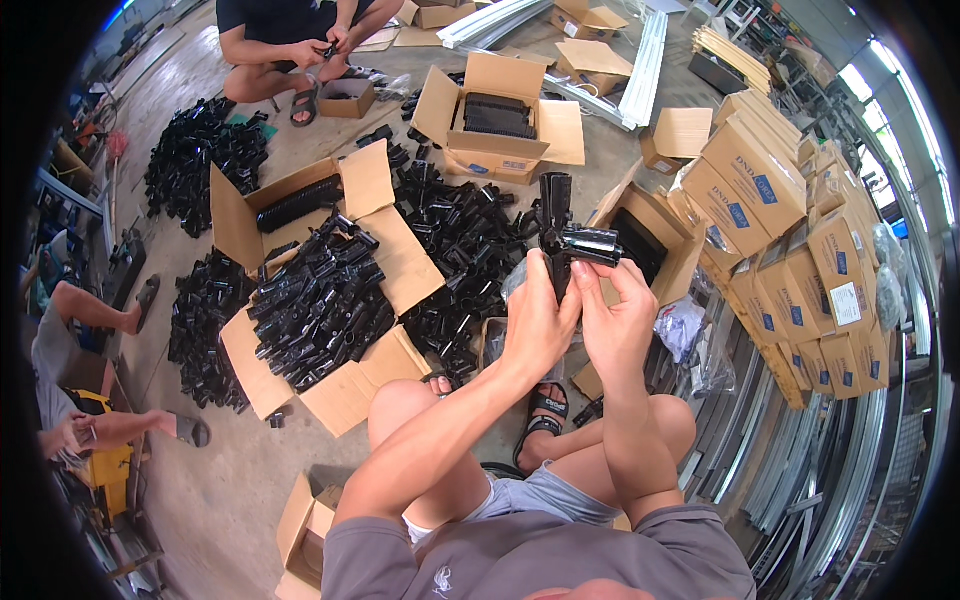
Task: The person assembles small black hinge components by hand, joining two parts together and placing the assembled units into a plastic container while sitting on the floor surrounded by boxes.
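Note:
Both my hands are raised in front of me, together on a glossy black pipe connector (pixel 556 215) with one arm pointing up and another to the right. Its lower end is wrapped by my left hand (pixel 540 315), fingers closed. My right hand (pixel 618 305) pinches it from below the right-pointing arm, thumb and fingers closed. My fingers cover part of the piece, so whether it is one part or two joined ones I cannot tell. Behind it lies a heap of similar black connectors (pixel 455 230) on the floor.
An open carton (pixel 240 220) with a connector pile (pixel 325 310) on its flaps stands left. Another open carton (pixel 490 165) holds stacked black parts. Stacked cartons (pixel 745 190) and metal profiles (pixel 790 470) lie right. Two other people sit nearby, one handling a black piece (pixel 330 48).

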The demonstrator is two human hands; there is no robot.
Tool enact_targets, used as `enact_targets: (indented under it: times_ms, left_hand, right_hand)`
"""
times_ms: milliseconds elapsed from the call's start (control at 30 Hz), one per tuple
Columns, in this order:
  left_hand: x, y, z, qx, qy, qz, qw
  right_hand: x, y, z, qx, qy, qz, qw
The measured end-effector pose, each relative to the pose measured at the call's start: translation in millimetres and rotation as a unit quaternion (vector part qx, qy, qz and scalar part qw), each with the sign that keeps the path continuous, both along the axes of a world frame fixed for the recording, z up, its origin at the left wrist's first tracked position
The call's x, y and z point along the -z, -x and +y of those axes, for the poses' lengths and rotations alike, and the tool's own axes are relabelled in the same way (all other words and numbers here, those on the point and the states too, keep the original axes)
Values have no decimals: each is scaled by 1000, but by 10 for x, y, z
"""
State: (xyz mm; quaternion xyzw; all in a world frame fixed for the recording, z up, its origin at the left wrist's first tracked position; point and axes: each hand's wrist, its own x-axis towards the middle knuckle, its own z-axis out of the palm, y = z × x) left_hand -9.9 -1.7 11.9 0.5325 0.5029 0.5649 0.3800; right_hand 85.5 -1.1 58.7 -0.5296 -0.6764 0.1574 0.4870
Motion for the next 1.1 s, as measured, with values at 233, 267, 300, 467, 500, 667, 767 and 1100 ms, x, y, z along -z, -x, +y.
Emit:
enact_targets:
  times_ms: [233, 267, 300, 467, 500, 667, 767, 1100]
  left_hand:
    - [-10, -12, -5, 3, 16, 4, 1000]
    - [-6, -8, -7, 1, 17, 5, 1000]
    - [-2, 0, -8, -1, 11, 4, 1000]
    - [29, -6, -7, 3, 12, -15, 1000]
    - [24, -6, 0, -1, 8, -15, 1000]
    - [72, -42, 15, -6, 27, 1, 1000]
    - [95, -78, 28, -14, -5, 19, 1000]
    - [160, -84, 19, -19, -18, 15, 1000]
  right_hand:
    - [204, -3, 35, -8, -3, 95, 995]
    - [201, 12, 16, 3, 12, 102, 995]
    - [193, 20, 4, 1, 12, 103, 995]
    - [220, -42, 20, -20, 23, 96, 995]
    - [131, -29, 11, -15, 31, 62, 997]
    - [175, 12, 49, -12, 23, 95, 995]
    - [273, -16, 72, 3, 8, 114, 993]
    - [367, -70, 3, -17, 57, 127, 990]
